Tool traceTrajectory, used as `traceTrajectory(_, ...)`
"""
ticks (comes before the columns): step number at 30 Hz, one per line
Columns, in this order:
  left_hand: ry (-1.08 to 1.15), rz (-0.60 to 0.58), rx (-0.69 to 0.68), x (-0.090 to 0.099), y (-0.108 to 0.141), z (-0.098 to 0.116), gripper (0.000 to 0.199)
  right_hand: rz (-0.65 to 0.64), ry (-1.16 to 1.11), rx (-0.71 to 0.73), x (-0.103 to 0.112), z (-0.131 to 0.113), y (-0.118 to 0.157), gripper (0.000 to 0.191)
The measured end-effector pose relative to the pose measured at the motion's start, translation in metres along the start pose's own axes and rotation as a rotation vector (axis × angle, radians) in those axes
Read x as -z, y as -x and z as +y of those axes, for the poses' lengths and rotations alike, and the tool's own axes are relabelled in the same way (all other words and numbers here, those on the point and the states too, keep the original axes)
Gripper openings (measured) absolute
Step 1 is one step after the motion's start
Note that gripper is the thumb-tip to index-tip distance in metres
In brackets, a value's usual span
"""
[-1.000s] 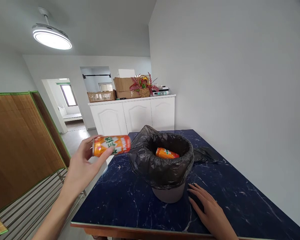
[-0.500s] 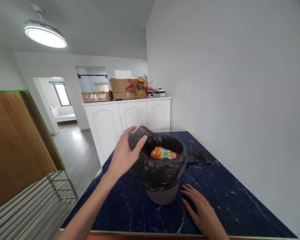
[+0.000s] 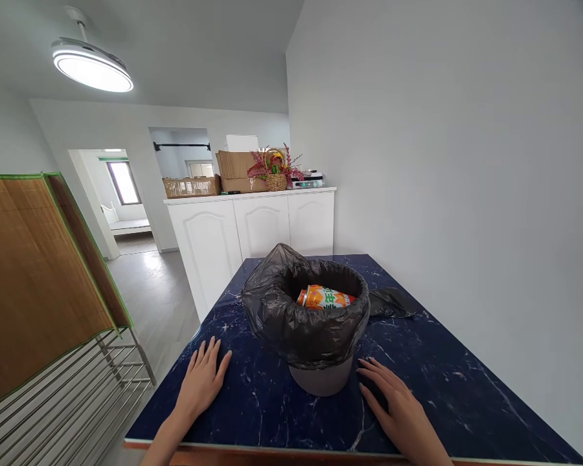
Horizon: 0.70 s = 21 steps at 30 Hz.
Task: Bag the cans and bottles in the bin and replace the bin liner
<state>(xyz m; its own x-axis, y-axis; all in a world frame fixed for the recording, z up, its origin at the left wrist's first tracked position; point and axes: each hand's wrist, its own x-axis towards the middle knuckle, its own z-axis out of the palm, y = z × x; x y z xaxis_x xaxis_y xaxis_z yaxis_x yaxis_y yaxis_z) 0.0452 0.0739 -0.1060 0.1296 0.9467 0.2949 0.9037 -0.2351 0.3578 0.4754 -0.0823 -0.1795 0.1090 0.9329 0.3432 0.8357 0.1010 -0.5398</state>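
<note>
A grey bin [image 3: 322, 380] stands on the dark blue marbled tabletop [image 3: 252, 414], lined with a black plastic bag [image 3: 315, 336] folded over its rim. Inside lies an orange and white can [image 3: 326, 297] on its side. My left hand [image 3: 203, 377] rests flat on the tabletop to the left of the bin, fingers spread, holding nothing. Just right of the bin's base, my right hand [image 3: 392, 402] lies on the tabletop, open and without any object. Behind the bin on the right is another piece of black plastic [image 3: 388, 302].
A white cabinet [image 3: 267, 226] beyond the table carries cardboard boxes [image 3: 192, 187] and a flower basket [image 3: 275, 182]. At the left stands a metal rack [image 3: 126, 362] with a brown mat [image 3: 39, 278] over it. A plain wall borders the table's right side.
My left hand has come down from beside the bag's rim to the tabletop, left of the bin. My right hand stays in place. The whole view has shifted slightly.
</note>
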Motion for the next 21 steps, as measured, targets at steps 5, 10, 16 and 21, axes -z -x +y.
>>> traceTrajectory(5, -0.233, -0.073, -0.079, -0.014, 0.008, -0.013, 0.066, 0.019, -0.003, 0.019, -0.002, 0.003, 0.001, 0.052)
traceTrajectory(10, -0.268, -0.023, -0.119, -0.025, 0.005, -0.027, 0.061, -0.009, -0.002, 0.000, -0.002, 0.004, 0.000, 0.054)
traceTrajectory(16, -0.284, -0.001, -0.134, -0.032, 0.006, -0.034, 0.062, 0.012, -0.025, -0.002, 0.000, 0.003, 0.000, 0.052)
traceTrajectory(21, -0.276, 0.010, -0.143, -0.033, 0.005, -0.035, 0.062, 0.001, -0.033, -0.010, -0.002, 0.005, 0.000, 0.054)
